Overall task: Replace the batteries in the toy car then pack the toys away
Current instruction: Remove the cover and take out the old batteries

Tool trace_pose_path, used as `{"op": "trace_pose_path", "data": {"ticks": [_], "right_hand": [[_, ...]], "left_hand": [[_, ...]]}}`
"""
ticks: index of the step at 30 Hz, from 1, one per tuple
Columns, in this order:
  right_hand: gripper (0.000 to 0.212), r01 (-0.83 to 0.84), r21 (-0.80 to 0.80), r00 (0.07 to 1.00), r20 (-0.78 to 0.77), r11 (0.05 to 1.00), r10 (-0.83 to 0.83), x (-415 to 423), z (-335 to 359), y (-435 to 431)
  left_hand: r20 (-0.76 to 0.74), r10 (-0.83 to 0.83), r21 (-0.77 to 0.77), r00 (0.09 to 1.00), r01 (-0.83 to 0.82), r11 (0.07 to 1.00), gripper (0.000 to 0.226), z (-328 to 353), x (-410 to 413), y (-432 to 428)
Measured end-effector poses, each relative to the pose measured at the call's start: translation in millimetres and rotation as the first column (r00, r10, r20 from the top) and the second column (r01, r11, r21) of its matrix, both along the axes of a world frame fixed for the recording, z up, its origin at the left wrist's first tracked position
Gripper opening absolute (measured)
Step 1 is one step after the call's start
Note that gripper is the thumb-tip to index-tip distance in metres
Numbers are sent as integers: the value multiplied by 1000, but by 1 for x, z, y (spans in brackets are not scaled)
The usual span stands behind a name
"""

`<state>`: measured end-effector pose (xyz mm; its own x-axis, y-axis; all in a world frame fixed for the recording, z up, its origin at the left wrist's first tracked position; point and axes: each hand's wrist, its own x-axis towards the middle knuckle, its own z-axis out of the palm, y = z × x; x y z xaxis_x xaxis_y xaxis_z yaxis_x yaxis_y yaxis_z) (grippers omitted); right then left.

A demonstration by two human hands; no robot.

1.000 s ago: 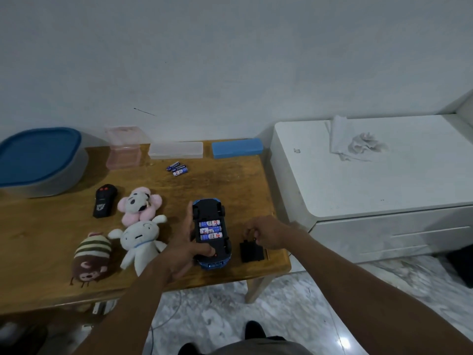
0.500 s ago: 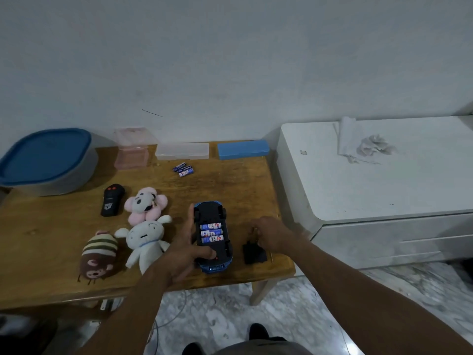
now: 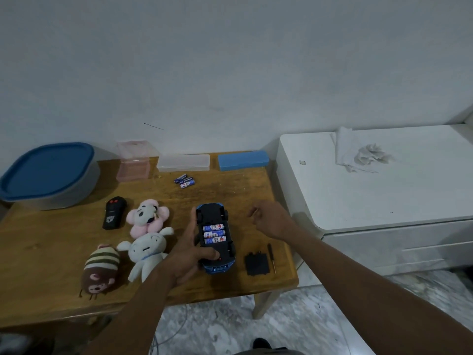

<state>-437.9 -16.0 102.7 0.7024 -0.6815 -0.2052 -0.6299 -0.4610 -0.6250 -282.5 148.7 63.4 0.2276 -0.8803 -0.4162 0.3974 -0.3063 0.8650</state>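
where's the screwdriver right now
Head view: the thin black-handled screwdriver lies near the wooden table's front right corner, just right of the square black battery cover beside the upturned blue toy car.

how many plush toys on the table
3: pink plush right of the remote, white plush just in front of it, striped brown plush left of the white one. None seems hidden.

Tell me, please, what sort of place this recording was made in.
Most likely a room in a home, perhaps a bedroom or playroom. A small wooden table holds plush toys and a toy car, a white chest of drawers stands right beside it, and the floor is marbled tile.
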Motion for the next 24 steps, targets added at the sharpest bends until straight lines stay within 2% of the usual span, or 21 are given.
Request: {"op": "trace_pose_path", "data": {"ticks": [5,9,13,15,21,24], "right_hand": [[14,3,53,998,62,999,-6,25,19,9],[16,1,20,999,41,1000,-2,37,26,21],[29,80,-14,997,-8,997,-80,45,28,28],[28,133,1,991,-15,991,-133,49,30,31],[28,292,143,956,-14,946,-293,60,31,37],[22,434,344,885,8,833,-465,64,30,40]], "left_hand": [[22,13,-7,1000,-13,1000,122,4,3,-12],[62,29,-83,998,-24,996,118,11,7,-21],[87,50,-133,995,-38,990,122,15,8,-26],[103,65,-130,992,-51,990,123,16,7,-28],[150,84,-116,985,-67,991,123,20,3,-29],[170,80,-105,982,-63,992,123,22,1,-28]]}}
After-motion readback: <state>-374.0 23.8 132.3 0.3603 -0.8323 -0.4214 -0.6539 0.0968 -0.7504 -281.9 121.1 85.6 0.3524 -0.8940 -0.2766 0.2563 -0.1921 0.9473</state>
